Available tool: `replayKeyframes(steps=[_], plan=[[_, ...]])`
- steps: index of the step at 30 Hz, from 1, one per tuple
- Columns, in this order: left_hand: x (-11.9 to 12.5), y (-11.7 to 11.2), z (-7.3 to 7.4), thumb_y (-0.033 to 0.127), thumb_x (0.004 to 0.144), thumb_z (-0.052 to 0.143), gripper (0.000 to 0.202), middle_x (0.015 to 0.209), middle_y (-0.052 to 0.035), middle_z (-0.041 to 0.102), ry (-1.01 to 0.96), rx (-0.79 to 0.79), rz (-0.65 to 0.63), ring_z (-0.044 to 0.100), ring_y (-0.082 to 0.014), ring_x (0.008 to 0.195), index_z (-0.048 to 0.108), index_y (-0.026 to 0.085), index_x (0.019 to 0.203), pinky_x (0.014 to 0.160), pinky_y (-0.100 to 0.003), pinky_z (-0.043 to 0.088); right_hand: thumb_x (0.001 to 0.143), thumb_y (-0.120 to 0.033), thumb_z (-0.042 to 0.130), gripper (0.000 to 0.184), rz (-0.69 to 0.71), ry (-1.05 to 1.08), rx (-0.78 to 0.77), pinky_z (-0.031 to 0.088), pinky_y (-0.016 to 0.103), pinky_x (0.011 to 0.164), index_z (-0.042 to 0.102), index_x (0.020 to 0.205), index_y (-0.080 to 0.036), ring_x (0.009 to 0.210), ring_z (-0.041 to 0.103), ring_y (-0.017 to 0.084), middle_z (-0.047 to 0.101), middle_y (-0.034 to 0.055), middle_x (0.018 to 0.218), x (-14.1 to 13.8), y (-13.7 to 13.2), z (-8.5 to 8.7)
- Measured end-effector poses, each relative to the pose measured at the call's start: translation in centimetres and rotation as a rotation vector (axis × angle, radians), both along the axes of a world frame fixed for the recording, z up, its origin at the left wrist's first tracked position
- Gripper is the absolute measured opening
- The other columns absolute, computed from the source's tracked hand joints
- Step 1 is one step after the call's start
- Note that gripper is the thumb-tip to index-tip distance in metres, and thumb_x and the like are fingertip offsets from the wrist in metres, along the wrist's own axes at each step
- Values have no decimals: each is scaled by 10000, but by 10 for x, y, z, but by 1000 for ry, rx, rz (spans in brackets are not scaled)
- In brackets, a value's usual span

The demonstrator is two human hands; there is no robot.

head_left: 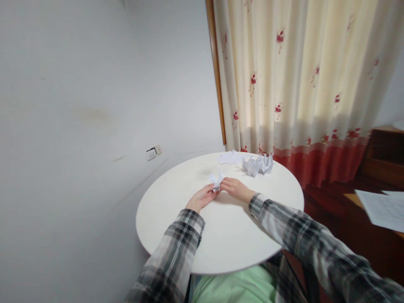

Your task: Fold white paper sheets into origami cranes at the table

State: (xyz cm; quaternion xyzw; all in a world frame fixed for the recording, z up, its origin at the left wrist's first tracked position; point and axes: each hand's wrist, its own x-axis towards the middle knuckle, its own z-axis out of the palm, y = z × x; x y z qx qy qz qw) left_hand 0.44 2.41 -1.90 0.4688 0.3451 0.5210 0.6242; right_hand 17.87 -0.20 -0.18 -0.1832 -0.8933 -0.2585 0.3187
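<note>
A small folded white paper figure (216,181) is held just above the round white table (176,219), near its middle. My left hand (200,198) pinches it from the left, and my right hand (234,187) pinches it from the right. Both hands have their fingers closed on the paper. My sleeves are grey plaid. The lower part of the figure is hidden between my fingertips.
Several folded white paper figures (258,164) and a flat paper sheet (229,158) lie at the table's far edge. A cream curtain with red flowers (303,84) hangs behind. A dark wooden desk with printed sheets (383,208) stands at the right; a white wall with a socket (153,152) is at the left.
</note>
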Motion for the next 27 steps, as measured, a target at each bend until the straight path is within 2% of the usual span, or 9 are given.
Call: replayKeyframes(steps=[4, 7, 11, 18, 22, 27], plan=[[0, -5, 5, 135, 694, 638, 71, 723, -26, 621, -46, -102, -65, 598, -143, 747, 591, 149, 746, 806, -308, 484, 896, -147, 343, 211, -1, 105, -52, 401, 263, 659, 516, 776, -166, 743, 496, 160, 535, 52, 731, 1, 2, -2], [0, -8, 8, 123, 701, 637, 81, 799, -63, 644, -104, -119, -84, 602, -135, 757, 596, 125, 772, 844, -293, 467, 883, -149, 360, 196, -24, 301, -144, 404, 257, 640, 518, 770, -172, 705, 503, 153, 548, 49, 724, 0, 5, -5], [-2, -9, 8, 161, 712, 644, 83, 808, -74, 646, -82, -89, -85, 607, -152, 768, 587, 132, 764, 845, -313, 464, 851, -168, 408, 130, -26, 508, -304, 414, 254, 641, 533, 820, -179, 679, 524, 141, 573, 40, 732, -1, 5, -5], [-2, -10, 8, 160, 719, 638, 89, 816, -58, 644, -91, -97, -67, 606, -146, 767, 575, 140, 778, 825, -305, 474, 850, -266, 438, 132, -79, 682, -490, 411, 250, 626, 528, 900, -182, 641, 539, 135, 601, 34, 742, -1, 1, -3], [-1, -9, 7, 155, 717, 646, 104, 807, -58, 635, -104, -107, -38, 601, -138, 760, 563, 132, 776, 828, -310, 475, 858, -282, 417, 162, -123, 778, -536, 407, 251, 623, 526, 925, -182, 635, 534, 129, 608, 34, 767, 1, 5, -3], [-2, -11, 9, 163, 703, 668, 153, 840, -56, 620, -93, -88, -68, 603, -144, 784, 544, 134, 788, 839, -346, 479, 801, -304, 505, 228, -99, 782, -615, 408, 245, 612, 534, 991, -180, 669, 531, 130, 598, 20, 777, 1, 14, -9]])
